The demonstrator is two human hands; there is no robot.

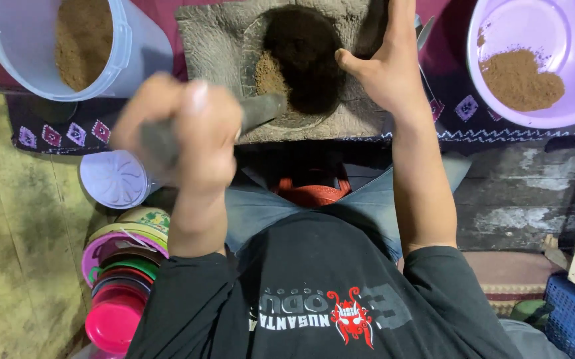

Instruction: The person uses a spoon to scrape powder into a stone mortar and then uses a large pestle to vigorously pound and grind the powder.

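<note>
Nearest to the camera is the black shirt point(327, 299) of the person, with a red and white print on the chest, and just above it the knees in blue jeans point(261, 209). The left hand point(181, 129) is blurred; its grip is closed fully around a grey stone pestle point(261, 110), and the free end of the pestle points away from the grip to the stone mortar point(221, 40) and touches its rim. In the hollow of the mortar lies dark brown powder point(300, 60), lighter at the side nearest to the pestle. The right hand point(383, 70) rests on the far side of the mortar from the left grip; its fingers are spread flat and hold nothing, the thumb at the edge of the hollow. Beyond the left grip stands a pale blue bucket point(128, 53) with brown powder inside. Just below this grip, on the floor, lies a pale round lid point(111, 178), and nearer to the person a stack of coloured plastic lids point(121, 279). Far beyond the right hand is a lilac bowl point(566, 26) with a heap of brown powder. Under the mortar lies a dark patterned cloth point(55, 133).
</note>
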